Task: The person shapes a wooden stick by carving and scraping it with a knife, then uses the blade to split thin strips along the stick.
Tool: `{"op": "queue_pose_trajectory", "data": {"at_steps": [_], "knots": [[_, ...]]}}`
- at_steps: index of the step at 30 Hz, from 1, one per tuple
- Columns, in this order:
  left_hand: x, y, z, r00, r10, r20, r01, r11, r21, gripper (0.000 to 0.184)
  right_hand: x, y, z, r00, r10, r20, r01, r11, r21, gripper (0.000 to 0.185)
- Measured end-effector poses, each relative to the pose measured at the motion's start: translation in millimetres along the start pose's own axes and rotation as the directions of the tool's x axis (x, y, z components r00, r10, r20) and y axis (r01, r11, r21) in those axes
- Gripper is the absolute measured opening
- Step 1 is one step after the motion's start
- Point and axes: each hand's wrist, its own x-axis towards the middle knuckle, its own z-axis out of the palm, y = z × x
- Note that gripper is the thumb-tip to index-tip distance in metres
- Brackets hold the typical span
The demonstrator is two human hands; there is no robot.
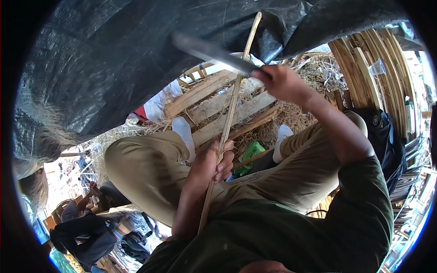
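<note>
A long thin strip of wood or bamboo runs slantwise from my lap up to the black sheet. My left hand is closed round its lower half. Higher up, my right hand grips the handle of a large knife, whose broad blade points to the upper left and is blurred. The blade crosses the strip near its upper part; whether it touches the strip I cannot tell. The strip's lower end lies against my body.
Wooden planks and shavings cover the ground past my feet. A black sheet hangs overhead. Long timber pieces and a black bag are at the right. Green plastic lies between my legs. Another bag is lower left.
</note>
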Motion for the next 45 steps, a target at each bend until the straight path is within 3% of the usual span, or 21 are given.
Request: {"op": "queue_pose_trajectory", "data": {"at_steps": [1, 3, 4, 5, 9, 11, 12, 15, 16, 19, 20, 21, 23, 24, 29, 31, 33, 34, 39, 41, 45], "knots": [[-2, 0, 2, 1.0, 0.009, -0.006, -0.009, 1.0, 0.026, 0.042, 5, 17, -1, 0.994, -0.08, -0.077, 0.082, 0.996, 0.03, 0.031], [-3, 4, 5, 0.999, 0.034, -0.012, -0.033, 0.996, 0.081, 0.041, -15, -11, 7, 0.996, -0.094, 0.007, 0.094, 0.995, -0.043, 0.029], [-4, 3, 4, 1.0, 0.022, 0.013, -0.022, 0.999, 0.045, 0.041, -26, -24, 22, 0.993, -0.108, 0.053, 0.104, 0.992, 0.076, 0.027], [-5, 1, -1, 0.999, 0.009, 0.039, -0.009, 1.0, 0.012, 0.04, -31, -29, 37, 0.942, -0.304, -0.139, 0.305, 0.952, -0.019, 0.028], [-3, 2, 0, 1.0, 0.001, -0.022, -0.001, 1.0, 0.028, 0.038, -6, -16, -2, 0.996, 0.009, 0.09, -0.004, 0.998, -0.057, 0.038], [-6, 3, 1, 1.0, 0.008, -0.022, -0.007, 0.998, 0.061, 0.038, 5, 0, -8, 0.999, -0.009, -0.043, 0.009, 1.0, -0.003, 0.037], [-5, 5, 1, 1.0, 0.016, -0.021, -0.014, 0.997, 0.081, 0.037, -3, 1, 2, 1.0, 0.014, -0.015, -0.016, 0.991, -0.133, 0.037], [-6, -3, -9, 0.997, -0.009, 0.077, 0.012, 0.999, -0.043, 0.037, -37, -34, 34, 0.958, -0.254, -0.131, 0.263, 0.963, 0.055, 0.028], [-6, -1, -7, 0.999, -0.001, 0.033, 0.001, 1.0, -0.011, 0.037, -28, -31, 29, 0.991, -0.133, 0.008, 0.132, 0.985, 0.108, 0.026], [-4, 1, -1, 0.999, 0.026, -0.035, -0.024, 0.998, 0.06, 0.038, -6, -20, -1, 0.995, 0.039, 0.089, -0.04, 0.999, 0.017, 0.042], [-3, -1, -3, 0.999, 0.039, -0.026, -0.037, 0.997, 0.075, 0.038, 4, -9, -7, 0.999, -0.043, 0.018, 0.044, 0.997, -0.061, 0.043], [-2, -2, -4, 0.998, 0.054, -0.014, -0.052, 0.995, 0.091, 0.038, 2, -3, -8, 0.998, 0.059, 0.038, -0.059, 0.998, -0.004, 0.042], [-2, -2, -4, 0.999, 0.039, -0.002, -0.038, 0.991, 0.126, 0.039, -22, -22, 18, 0.988, -0.036, 0.151, 0.057, 0.989, -0.135, 0.039], [-3, -3, -4, 1.0, 0.025, -0.003, -0.024, 0.99, 0.14, 0.039, -37, -33, 39, 0.985, -0.173, -0.011, 0.174, 0.98, 0.093, 0.038], [-3, -5, -5, 0.993, 0.118, -0.03, -0.113, 0.984, 0.14, 0.041, 0, -9, -1, 0.999, -0.035, 0.033, 0.038, 0.994, -0.105, 0.039], [-2, -6, -5, 0.988, 0.151, -0.03, -0.143, 0.974, 0.173, 0.041, 2, 2, -7, 0.999, 0.052, 0.006, -0.052, 0.997, -0.049, 0.039], [-1, -5, -3, 0.989, 0.145, -0.023, -0.139, 0.972, 0.187, 0.041, -26, -23, 19, 0.994, -0.054, 0.092, 0.052, 0.998, 0.027, 0.037], [-2, -7, -3, 0.99, 0.14, -0.024, -0.134, 0.976, 0.169, 0.041, -36, -36, 38, 0.964, -0.256, -0.07, 0.261, 0.962, 0.08, 0.038], [-2, -4, -1, 0.984, 0.154, -0.088, -0.13, 0.964, 0.232, 0.042, -7, -13, 6, 0.996, -0.049, 0.079, 0.047, 0.999, 0.026, 0.04], [-5, -3, 2, 0.984, 0.16, -0.076, -0.136, 0.959, 0.25, 0.042, -1, -6, 5, 0.987, -0.117, -0.11, 0.111, 0.992, -0.06, 0.042], [-6, -4, -5, 0.995, 0.097, -0.035, -0.088, 0.976, 0.197, 0.04, -35, -40, 38, 0.933, -0.347, -0.097, 0.345, 0.938, -0.036, 0.041]]}}
